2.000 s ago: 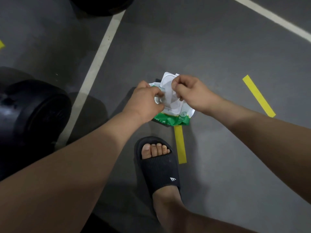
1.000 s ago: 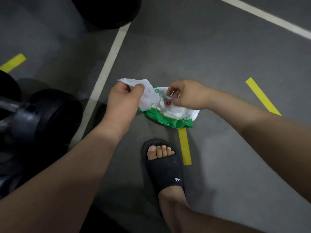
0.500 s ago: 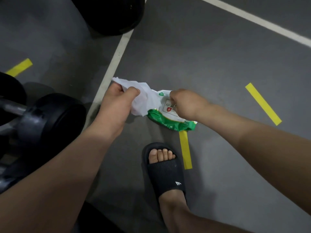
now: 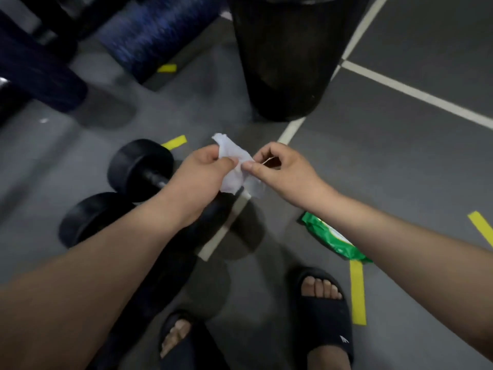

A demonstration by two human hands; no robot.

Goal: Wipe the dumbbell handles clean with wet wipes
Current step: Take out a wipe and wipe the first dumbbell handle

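- Black round-ended dumbbell [image 4: 138, 166] on the grey floor, its handle mostly hidden behind the left forearm; a second one nearer is largely covered.
- Green plastic wipes pack [image 4: 329, 237] on the floor, partly under the right forearm.
- Left hand [image 4: 198, 173] fingers curled, gripping the crumpled white wet wipe [image 4: 234, 166] above the dumbbell.
- Right hand [image 4: 284, 170] pinches the wipe's edge, thumb and forefinger.
- Background blurred.

The left forearm [image 4: 106, 263] covered most of the nearer dumbbell [image 4: 88, 217], and the left hand [image 4: 197, 180] hid much of the farther dumbbell [image 4: 138, 166]. The right forearm [image 4: 400, 236] crossed the wipes pack [image 4: 328, 236]. The black bin [image 4: 288, 62] ran off the top edge; the blue shapes [image 4: 149, 30] beside it were too blurred to name.
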